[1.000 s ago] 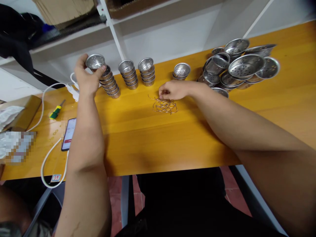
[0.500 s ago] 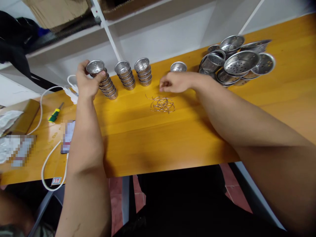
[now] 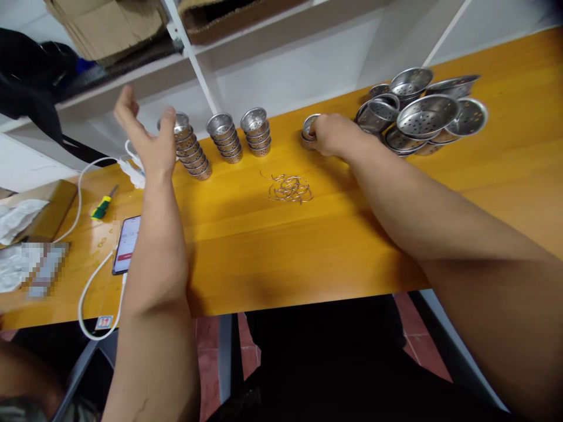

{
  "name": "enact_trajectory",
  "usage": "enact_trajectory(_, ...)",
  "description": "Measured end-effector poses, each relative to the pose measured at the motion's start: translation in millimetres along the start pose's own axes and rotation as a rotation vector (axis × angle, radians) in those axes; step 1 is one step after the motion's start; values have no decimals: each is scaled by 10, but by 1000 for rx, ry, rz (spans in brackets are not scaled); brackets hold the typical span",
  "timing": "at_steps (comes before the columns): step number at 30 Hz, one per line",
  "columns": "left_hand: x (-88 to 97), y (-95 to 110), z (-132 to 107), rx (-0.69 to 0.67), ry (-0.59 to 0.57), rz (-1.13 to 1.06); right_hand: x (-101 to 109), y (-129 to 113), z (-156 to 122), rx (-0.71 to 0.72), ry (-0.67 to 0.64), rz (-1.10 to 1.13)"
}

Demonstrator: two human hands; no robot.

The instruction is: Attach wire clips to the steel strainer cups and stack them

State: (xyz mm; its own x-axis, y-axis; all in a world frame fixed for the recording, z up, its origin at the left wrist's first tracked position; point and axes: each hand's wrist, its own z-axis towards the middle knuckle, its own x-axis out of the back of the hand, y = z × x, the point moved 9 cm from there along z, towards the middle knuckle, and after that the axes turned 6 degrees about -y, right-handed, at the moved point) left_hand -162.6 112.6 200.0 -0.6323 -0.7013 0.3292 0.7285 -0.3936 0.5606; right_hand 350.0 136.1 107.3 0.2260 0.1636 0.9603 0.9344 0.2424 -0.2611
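My left hand (image 3: 152, 138) is open, fingers spread, just left of a tall leaning stack of perforated metal cups (image 3: 192, 153). Two more stacks of such cups, a middle one (image 3: 225, 139) and a right one (image 3: 256, 133), stand beside it. Farther right, my right hand (image 3: 336, 136) closes with thumb and fingers on the rim of a small perforated metal cup (image 3: 308, 140), which stands on the table and is partly covered by the hand. In front of the cups lies a loose tangle of thin curved wires (image 3: 290, 189).
A heap of larger perforated metal bowls and cups (image 3: 426, 117) sits at the back right. On the left lie a green-yellow screwdriver (image 3: 103, 205), a phone (image 3: 127, 246) with a white cable, and a cardboard box (image 3: 55, 208). White shelving (image 3: 281, 70) borders the table's back.
My left hand has let go of the tall stack's top cup and opened, rising to the left. My right hand has moved right and back onto the single cup's rim.
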Motion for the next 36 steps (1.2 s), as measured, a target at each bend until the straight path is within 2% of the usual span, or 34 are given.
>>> enact_trajectory(2, 152, 590, -136, -280, 106, -70, -46, 37, 30, -5, -4, -19)
enact_trajectory(3, 97, 894, -212, -350, 7, -68, -57, 41, 28, -7, -10, -24)
enact_trajectory(4, 124, 1202, -314, -413, 2, -84, -55, 32, 15, -8, -14, -30)
enact_trajectory(5, 192, 1497, -424, -471, 49, -110, -45, 11, -6, -6, -20, -34)
enact_trajectory(6, 150, 1748, -506, -493, -15, -130, -29, -17, -33, -5, -28, -35)
enact_trajectory(8, 93, 2092, -641, -504, -75, -218, 31, -66, -98, -22, -28, -39)
enact_trajectory(10, -44, 2231, -745, -502, -156, -284, 123, -92, -155, -44, 0, -37)
enact_trajectory(12, -282, 2111, -807, -394, -258, -290, 235, -97, -190, -42, 57, -7)
enact_trajectory(15, -853, 1645, -1002, -114, -553, -329, 411, -136, -227, 62, 177, 118)
enact_trajectory(17, -1174, 1388, -1218, -19, -674, -434, 491, -204, -277, 145, 234, 194)
enact_trajectory(19, -1433, 1179, -1450, 54, -726, -524, 493, -327, -342, 199, 224, 212)
enact_trajectory(22, -1720, 930, -1786, 209, -728, -639, 404, -611, -462, 281, 140, 226)
enact_trajectory(25, -1967, 799, -2093, 398, -801, -753, 327, -880, -569, 370, 102, 263)
enact_trajectory(28, -2021, 797, -2115, 347, -779, -762, 263, -986, -583, 382, 81, 263)
enact_trajectory(31, -1938, 796, -1963, 229, -689, -705, 245, -984, -566, 384, 62, 312)
enact_trajectory(33, -1882, 823, -1883, 185, -671, -701, 217, -998, -574, 405, 27, 369)
enact_trajectory(36, -1852, 897, -1860, 208, -698, -776, 127, -1109, -625, 473, -40, 450)
